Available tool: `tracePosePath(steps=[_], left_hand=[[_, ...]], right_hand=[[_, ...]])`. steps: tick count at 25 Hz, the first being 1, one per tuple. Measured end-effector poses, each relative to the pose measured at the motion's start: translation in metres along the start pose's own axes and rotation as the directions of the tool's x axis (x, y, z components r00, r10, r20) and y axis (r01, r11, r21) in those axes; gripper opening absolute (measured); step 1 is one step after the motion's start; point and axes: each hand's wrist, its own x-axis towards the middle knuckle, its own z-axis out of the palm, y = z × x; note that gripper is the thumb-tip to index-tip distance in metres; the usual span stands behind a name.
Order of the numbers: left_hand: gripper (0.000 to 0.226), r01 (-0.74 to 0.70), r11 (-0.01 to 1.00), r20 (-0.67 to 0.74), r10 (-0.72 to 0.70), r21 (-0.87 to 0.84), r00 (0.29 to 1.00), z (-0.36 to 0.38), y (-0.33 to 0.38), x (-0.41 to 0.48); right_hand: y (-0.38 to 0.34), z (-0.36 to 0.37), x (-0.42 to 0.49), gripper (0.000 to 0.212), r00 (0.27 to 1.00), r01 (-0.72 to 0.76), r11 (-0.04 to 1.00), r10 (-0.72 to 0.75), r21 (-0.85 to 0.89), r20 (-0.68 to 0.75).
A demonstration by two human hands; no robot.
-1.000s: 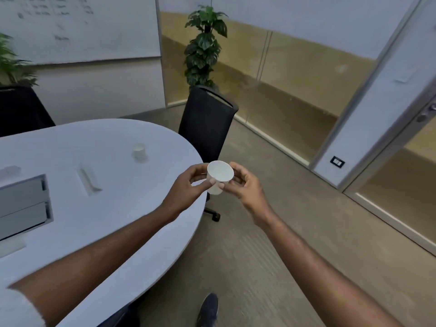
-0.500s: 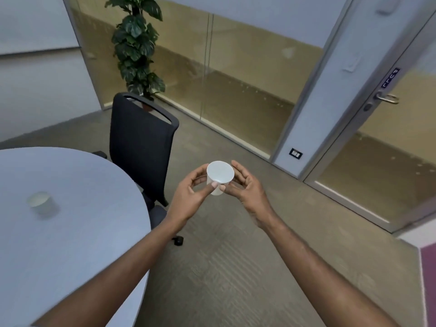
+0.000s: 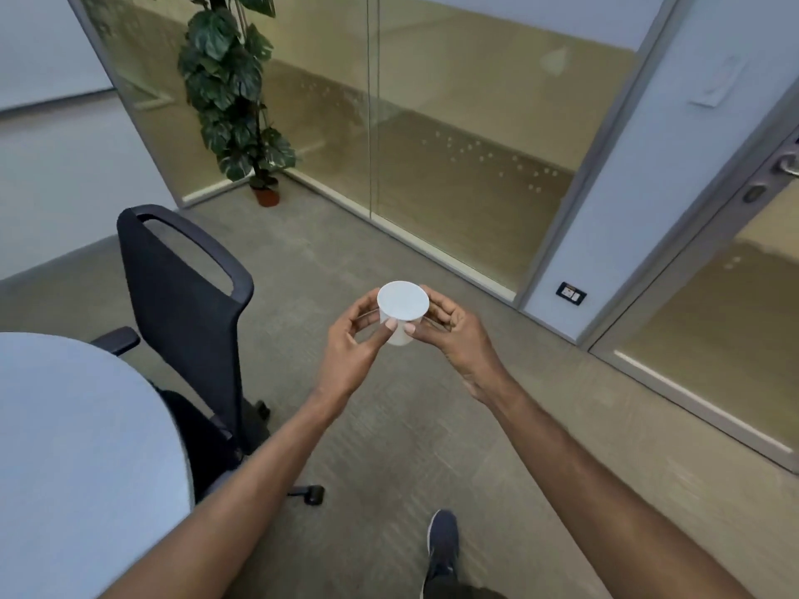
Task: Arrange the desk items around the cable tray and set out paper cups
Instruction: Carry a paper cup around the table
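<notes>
Both the left hand point(image 3: 352, 343) and right hand point(image 3: 449, 335) pinch a white paper cup point(image 3: 401, 311) between curled fingertips, steadying it away from the table point(image 3: 78, 447) at near left

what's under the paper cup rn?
Only carpet: the left hand and right hand pinch the paper cup in the air, off to the side of the table. Its underside faces away from the camera and cannot be seen.

The paper cup's point(image 3: 403, 301) lower part is hidden behind the fingers of the left hand point(image 3: 351, 352) and right hand point(image 3: 454, 339). The tabletop point(image 3: 78, 447) runs off the left and bottom edges, covering part of the chair's point(image 3: 181, 296) seat. The plant's point(image 3: 229, 80) top and the door handle point(image 3: 789, 164) are cropped.
</notes>
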Motion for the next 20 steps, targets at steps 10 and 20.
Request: tracePosePath(steps=[10,20], left_hand=[[0.054,0.0,0.999,-0.263,0.009,0.036,0.965,0.028,-0.037,0.251],[0.052,-0.02,0.998,-0.395,0.041,0.056,0.918,-0.05,-0.061,0.512]], right_hand=[[-0.014,-0.044,0.286,0.07,0.983,-0.034,0.996,0.048,-0.077,0.18],[-0.026,0.016,0.568,0.054,0.977,0.012,0.992,0.015,-0.126,0.211]])
